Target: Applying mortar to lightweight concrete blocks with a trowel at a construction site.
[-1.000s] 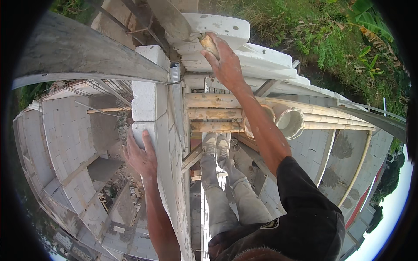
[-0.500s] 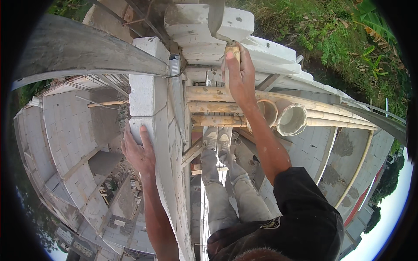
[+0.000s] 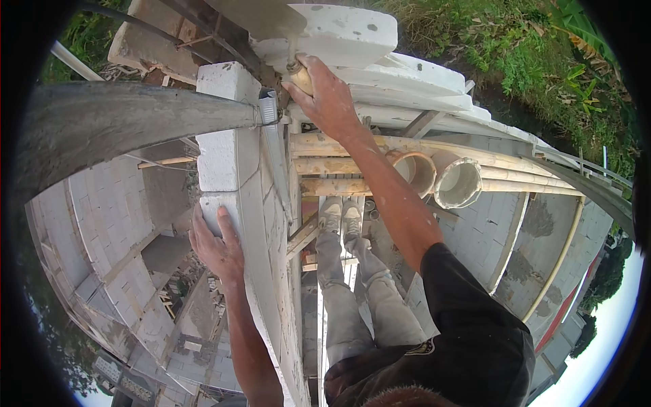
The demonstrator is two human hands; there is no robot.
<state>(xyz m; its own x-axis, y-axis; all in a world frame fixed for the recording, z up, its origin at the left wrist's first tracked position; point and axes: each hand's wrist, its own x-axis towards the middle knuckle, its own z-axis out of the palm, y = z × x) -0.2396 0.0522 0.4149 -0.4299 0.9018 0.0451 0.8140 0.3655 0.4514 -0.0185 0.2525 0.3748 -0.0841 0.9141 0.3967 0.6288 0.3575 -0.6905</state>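
Note:
My right hand [image 3: 332, 102] is stretched out ahead and shut on the wooden handle [image 3: 302, 78] of a tool. Its metal shank runs up toward a stack of white blocks [image 3: 352, 30]; the blade end is hard to make out. My left hand [image 3: 217, 247] lies flat, fingers spread, on the edge of a white block [image 3: 227, 163] at the top of a block wall [image 3: 271, 285]. It holds nothing.
I stand high on a scaffold of bamboo poles [image 3: 325, 166], my shoes [image 3: 342, 217] on narrow planks. Two mortar-caked buckets [image 3: 417, 173] [image 3: 458, 183] rest on the poles at right. A grey beam [image 3: 135, 122] crosses at left. Far below lie unfinished block rooms [image 3: 115, 224] and grass [image 3: 542, 54].
My right hand has carried the tool handle up and left toward the stacked blocks. My left hand has stayed on the wall block.

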